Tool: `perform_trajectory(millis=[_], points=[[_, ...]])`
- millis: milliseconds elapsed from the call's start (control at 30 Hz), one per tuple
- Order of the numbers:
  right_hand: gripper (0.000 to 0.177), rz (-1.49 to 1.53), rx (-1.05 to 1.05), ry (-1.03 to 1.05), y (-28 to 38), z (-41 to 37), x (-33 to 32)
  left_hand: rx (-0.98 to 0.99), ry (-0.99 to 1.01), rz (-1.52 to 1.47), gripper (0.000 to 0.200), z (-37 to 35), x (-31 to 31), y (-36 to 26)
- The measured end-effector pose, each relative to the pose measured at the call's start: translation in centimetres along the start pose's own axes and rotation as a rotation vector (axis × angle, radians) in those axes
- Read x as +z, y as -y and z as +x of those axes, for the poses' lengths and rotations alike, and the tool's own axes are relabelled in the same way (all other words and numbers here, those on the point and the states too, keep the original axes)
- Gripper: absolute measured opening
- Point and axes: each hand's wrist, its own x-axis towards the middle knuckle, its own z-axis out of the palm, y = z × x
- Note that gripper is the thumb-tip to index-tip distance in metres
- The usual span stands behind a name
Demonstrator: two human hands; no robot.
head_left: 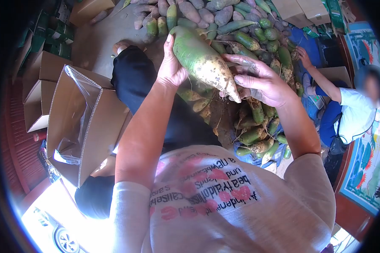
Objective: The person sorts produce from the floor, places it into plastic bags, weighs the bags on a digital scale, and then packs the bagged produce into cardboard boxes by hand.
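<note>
Large, thick green radish, pale & soil-speckled toward its tapered tip (202, 61), is held up in front of a worker in a white tee w/ pink prints & black lettering (207, 185). Worker's L hand (173, 67) grips the radish by its broad green end, thumb along the side; fingers mostly hidden behind. R hand (261, 80), soil-stained, is half-curled by the narrow end, thumb near the tip; can't tell how firmly, if at all, it grips.

Below & beyond, on a grey floor (95, 44): a heap of long green radishes w/ soil & thin roots (255, 135), plus rounded purplish-brown roots (190, 12) at top. To worker's L, nr dark trousers (133, 69), stands an open brown cardboard box (101, 135) w/ clear plastic liner (67, 158); more brown cartons (40, 92) just beyond, green printed ones (57, 42) farther up.

At R, a 2nd person in white short-sleeved top (356, 109) & blue trousers (328, 124) has one hand (304, 58) at the heap's edge, fingers' contact unclear; brightly coloured panel w/ painted shapes (363, 177) in bkgd. Lower L: part of a vehicle, spoked wheel (66, 241) visible, in glare.
</note>
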Motion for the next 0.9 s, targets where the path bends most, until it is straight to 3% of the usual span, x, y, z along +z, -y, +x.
perform_trajectory(millis=[133, 267, 367, 400, 500, 600, 700, 733, 800, 900], points=[[0.055, 0.586, 0.179, 0.214, -0.6, 0.6, 0.7, 0.072, 0.066, 0.042, 0.087, -0.1, 0.9, 0.4], [0.051, 0.745, 0.068, 0.275, -2.1, 2.0, 1.6, 0.085, 0.232, 0.211, 0.093, 0.4, 2.5, 0.2], [0.045, 0.696, -0.071, 0.140, -2.8, 2.6, 1.7, 0.026, 0.131, 0.544, 0.087, 0.9, 2.5, -1.5], [0.042, 0.760, -0.094, 0.140, -2.6, 2.8, 1.7, 0.116, 0.141, 0.616, 0.083, 0.6, 3.2, -1.3], [0.043, 0.510, -0.174, -0.051, -3.2, 3.7, 1.6, 0.183, 0.046, 0.631, 0.075, -1.1, 4.4, -0.5], [0.045, 0.293, -0.230, -0.143, -4.2, 4.4, 1.9, 0.199, 0.111, 0.712, 0.073, -0.5, 3.6, -0.7], [0.045, 0.242, -0.236, -0.207, -4.1, 4.1, 1.8, 0.116, 0.145, 0.504, 0.079, -0.8, 3.1, -1.5], [0.049, 0.281, -0.205, -0.214, -3.1, 3.7, 1.6, 0.115, 0.193, 0.442, 0.066, -0.8, 2.6, -1.4], [0.053, 0.199, -0.199, -0.309, -2.1, 4.1, 1.2, 0.111, 0.235, 0.282, 0.064, -1.0, 2.2, -1.0], [0.056, 0.406, -0.094, -0.027, -2.5, 5.8, -0.2, 0.148, 0.253, 0.258, 0.066, -0.8, 2.4, 0.0]])
